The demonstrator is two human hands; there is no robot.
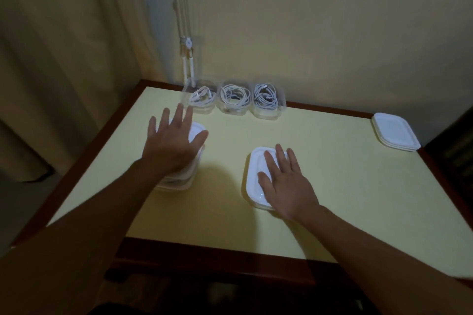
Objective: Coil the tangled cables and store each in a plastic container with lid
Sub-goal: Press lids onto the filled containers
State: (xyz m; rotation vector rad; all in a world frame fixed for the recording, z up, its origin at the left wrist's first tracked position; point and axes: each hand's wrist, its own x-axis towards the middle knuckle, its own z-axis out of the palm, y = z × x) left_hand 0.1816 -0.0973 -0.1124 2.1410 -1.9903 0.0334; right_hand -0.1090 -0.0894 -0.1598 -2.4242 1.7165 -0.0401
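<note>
Centre-right of the frame, a lidded container (254, 170) sits on the counter (332, 181) with the right hand (284, 184) laid flat across its lid, fingers straight and together, pressing rather than gripping. Whatever is inside can't be seen through the white lid. Over at centre-left, the left hand (174, 140) is spread wide above a stack of containers (179, 183), holding nothing. It's blurred, so contact with the top lid is probably there but hard to call.

At the back edge, upper centre, three open containers (268, 110) stand in a row, each with coiled cables (234, 96) inside and no lid on. Spare lids (395, 133) are piled at the far right edge.

Danger points: press off-centre and one corner of that lid may stay unseated. A careless nudge from the left could also shove the stack sideways and topple it.
</note>
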